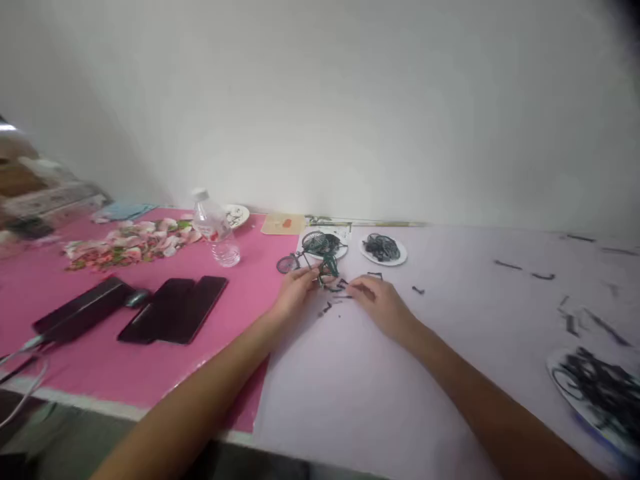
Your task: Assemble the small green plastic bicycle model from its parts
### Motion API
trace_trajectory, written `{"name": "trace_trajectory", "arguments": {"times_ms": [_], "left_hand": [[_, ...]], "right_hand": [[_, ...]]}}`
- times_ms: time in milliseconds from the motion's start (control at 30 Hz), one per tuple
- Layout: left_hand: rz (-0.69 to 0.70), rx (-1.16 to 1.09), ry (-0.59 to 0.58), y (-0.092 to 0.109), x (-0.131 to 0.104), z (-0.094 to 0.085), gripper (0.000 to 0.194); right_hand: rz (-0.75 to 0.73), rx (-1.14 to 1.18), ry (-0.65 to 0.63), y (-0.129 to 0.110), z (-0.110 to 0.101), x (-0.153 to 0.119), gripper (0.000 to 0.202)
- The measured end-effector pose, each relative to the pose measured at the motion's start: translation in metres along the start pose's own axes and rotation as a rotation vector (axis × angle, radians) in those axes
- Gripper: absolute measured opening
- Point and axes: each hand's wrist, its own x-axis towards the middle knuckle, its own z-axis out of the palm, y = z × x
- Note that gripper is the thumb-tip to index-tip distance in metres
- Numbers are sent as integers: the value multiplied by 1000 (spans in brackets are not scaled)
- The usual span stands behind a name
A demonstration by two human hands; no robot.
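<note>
A small dark green model bicycle [327, 265] stands tilted over the white table cover, its thin spoked wheel [287, 265] pointing left. My left hand [296, 291] is closed on the lower part of this bicycle with thumb and fingers. Just to the right, my right hand [380, 303] has its fingers drawn together close to the bicycle; whatever is between the fingertips is too small to make out. Several tiny black parts [326, 309] lie on the cover between and below the hands. Blur hides their exact shapes.
Behind the bicycle is a white plate [343, 252] with dark parts; a second plate [403, 257] holds wheels. Another heaped plate [560, 387] and loose black pieces [543, 275] lie right. Left, on pink cover, are a water bottle [217, 233], phones [193, 310], a power bank [85, 310] and artificial flowers [133, 243].
</note>
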Motion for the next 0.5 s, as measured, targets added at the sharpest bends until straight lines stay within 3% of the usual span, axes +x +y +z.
{"name": "trace_trajectory", "arguments": {"times_ms": [167,500], "left_hand": [[63,10,9,-6,8,-9,21],[46,25,25,-5,8,-9,21]], "right_hand": [[-157,-73,-89,6,10,-3,3],[-193,-75,-97,6,10,-2,17]]}}
